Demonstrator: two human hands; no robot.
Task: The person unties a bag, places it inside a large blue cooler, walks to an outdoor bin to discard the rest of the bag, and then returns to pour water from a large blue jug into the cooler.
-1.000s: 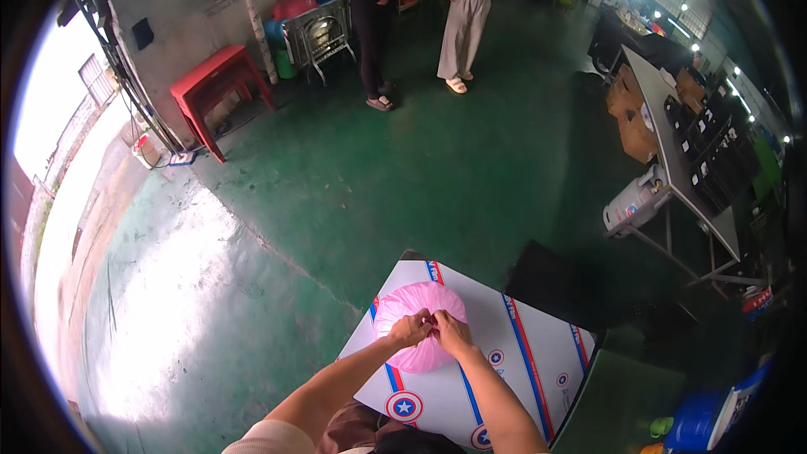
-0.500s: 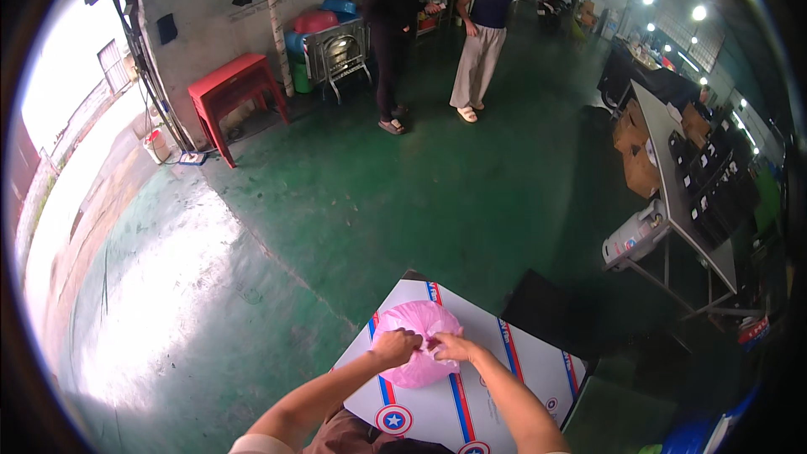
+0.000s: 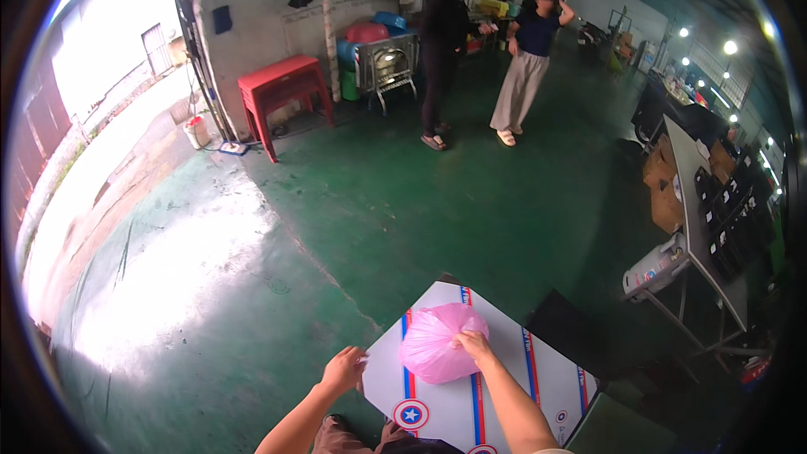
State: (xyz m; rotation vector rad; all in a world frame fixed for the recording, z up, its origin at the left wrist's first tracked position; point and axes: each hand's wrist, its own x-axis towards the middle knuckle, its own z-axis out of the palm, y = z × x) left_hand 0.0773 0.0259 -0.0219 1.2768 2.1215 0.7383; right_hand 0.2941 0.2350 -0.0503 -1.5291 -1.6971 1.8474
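Fingers of left hand [image 3: 342, 372] curled in by left edge of surface [image 3: 508, 336], contents unclear. Right hand [image 3: 475, 347]: fingers pinching gathered top of pink bag [image 3: 430, 351], beneath them on surface. Far beyond fingers: red table [image 3: 282, 72].

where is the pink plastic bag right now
In the head view, the pink plastic bag sits low, just right of centre, on the white striped tabletop, with the right hand at its gathered top.
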